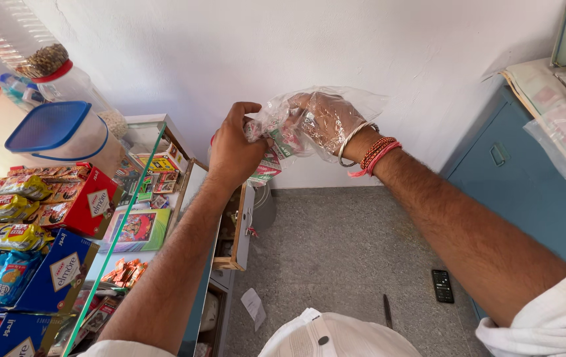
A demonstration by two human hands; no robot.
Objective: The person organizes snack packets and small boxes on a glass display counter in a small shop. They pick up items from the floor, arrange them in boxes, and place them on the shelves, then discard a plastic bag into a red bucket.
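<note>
- A clear plastic bag [326, 116] is held up in front of the white wall [336, 39], well above the grey floor [342, 244].
- The right hand [326, 122] is pushed inside the bag, so it is seen through the thin plastic; its fingers are curled around small packets, and the grip is closed on them.
- Small sachets [276, 149] in red, green and white are gathered at the mouth of the bag and hang a little below it.
- The left hand [233, 149] is closed on the edge of the bag and the sachets, pinching them from the left side; thumb and fingers are pressed together.
- On the right wrist, a metal bangle [352, 142] and red threads [377, 155] are worn just behind the bag.
- To the left, a glass counter [131, 218] is seen, with red and blue boxes [75, 198] of packed snacks stacked on it.
- Behind the boxes, a jar with a blue lid [55, 125] and 1 with a red lid [55, 69] are placed near the wall.
- Below the left hand, a wooden drawer [237, 231] stands open at the end of the counter.
- On the right, a blue metal cabinet [527, 192] is set against the wall.
- A small black remote [442, 285] and a scrap of paper [253, 305] lie on the floor, well apart from each other.
</note>
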